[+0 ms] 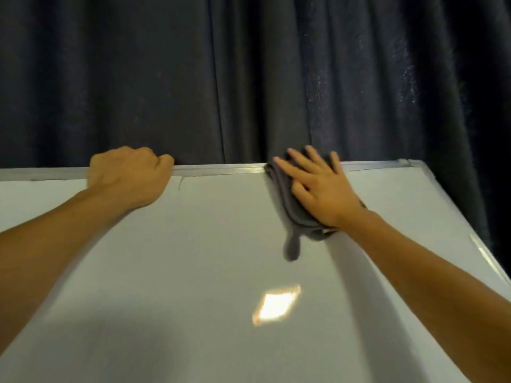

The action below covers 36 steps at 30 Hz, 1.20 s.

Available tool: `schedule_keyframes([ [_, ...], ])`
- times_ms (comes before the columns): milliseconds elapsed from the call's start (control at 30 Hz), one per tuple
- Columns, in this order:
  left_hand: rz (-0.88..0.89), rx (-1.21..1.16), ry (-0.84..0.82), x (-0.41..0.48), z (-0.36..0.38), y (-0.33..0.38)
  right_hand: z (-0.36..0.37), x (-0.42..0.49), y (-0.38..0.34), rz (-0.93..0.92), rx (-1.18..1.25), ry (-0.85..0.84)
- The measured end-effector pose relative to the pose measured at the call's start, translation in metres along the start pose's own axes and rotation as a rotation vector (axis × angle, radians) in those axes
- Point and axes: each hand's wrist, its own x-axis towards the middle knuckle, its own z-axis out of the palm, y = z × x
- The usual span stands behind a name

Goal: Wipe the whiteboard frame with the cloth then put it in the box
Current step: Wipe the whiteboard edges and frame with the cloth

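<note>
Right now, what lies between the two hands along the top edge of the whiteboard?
In the head view, only bare top frame and white board surface lie between the left hand and the right hand, which presses the grey cloth.

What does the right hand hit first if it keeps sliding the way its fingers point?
The right hand, flat on the cloth, points up over the frame's top rail. Past the rail, the dark curtain comes next; how far behind it hangs is unclear.
</note>
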Motion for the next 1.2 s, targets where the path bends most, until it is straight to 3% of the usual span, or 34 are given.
schedule_keyframes([
  [100,-0.021,0.011,-0.004,-0.002,-0.001,0.006,-0.009,-0.025,0.064,0.815,-0.021,0.035],
  [133,-0.031,0.013,-0.013,-0.001,0.0,0.008,-0.007,-0.026,0.055,0.957,-0.005,0.072],
  [167,-0.04,0.02,-0.025,-0.002,0.002,0.011,-0.001,-0.023,0.035,0.981,0.007,0.093],
  [200,-0.048,0.031,-0.036,-0.002,0.003,0.012,0.007,-0.018,0.005,0.883,0.038,0.127],
  [233,-0.052,0.038,-0.046,-0.003,0.004,0.013,0.014,-0.014,-0.032,0.671,0.128,0.187],
  [267,-0.053,0.035,-0.05,-0.003,0.005,0.013,0.02,-0.012,-0.072,0.381,0.238,0.207],
  [367,-0.064,0.031,-0.049,-0.003,0.0,0.008,0.026,-0.022,-0.158,-0.621,0.304,-0.032],
  [400,-0.062,0.038,-0.054,-0.004,-0.003,0.008,0.026,-0.018,-0.15,-0.799,0.258,-0.042],
  [433,-0.064,0.042,-0.058,-0.005,-0.006,0.007,0.025,-0.011,-0.129,-0.85,0.189,0.007],
  [467,-0.063,0.037,-0.06,-0.006,-0.008,0.008,0.02,-0.005,-0.101,-0.773,0.092,0.054],
  [533,-0.069,0.019,-0.075,-0.007,-0.011,0.009,0.006,0.0,-0.033,-0.428,-0.067,0.129],
  [633,-0.092,0.016,-0.081,-0.006,-0.013,0.012,-0.013,-0.008,0.061,0.377,-0.1,0.147],
  [700,-0.116,0.009,-0.097,-0.005,-0.013,0.016,-0.015,-0.014,0.072,0.797,0.005,0.007],
  [767,-0.121,0.017,-0.148,0.0,-0.014,0.026,-0.001,-0.017,0.047,0.719,-0.038,-0.056],
  [933,-0.032,-0.077,-0.227,0.017,-0.012,0.1,0.021,-0.041,-0.074,-0.313,0.05,-0.087],
  [1000,0.005,-0.134,-0.211,0.021,-0.009,0.136,0.026,-0.049,-0.082,-0.537,0.031,-0.11],
  [1033,0.013,-0.133,-0.207,0.022,-0.008,0.146,0.025,-0.046,-0.067,-0.569,0.019,-0.107],
  [1100,0.015,-0.095,-0.205,0.024,-0.005,0.158,0.015,-0.043,-0.011,-0.389,-0.062,-0.066],
  [1200,0.005,-0.032,-0.199,0.025,-0.001,0.162,-0.005,-0.052,0.109,0.32,-0.057,-0.059],
])
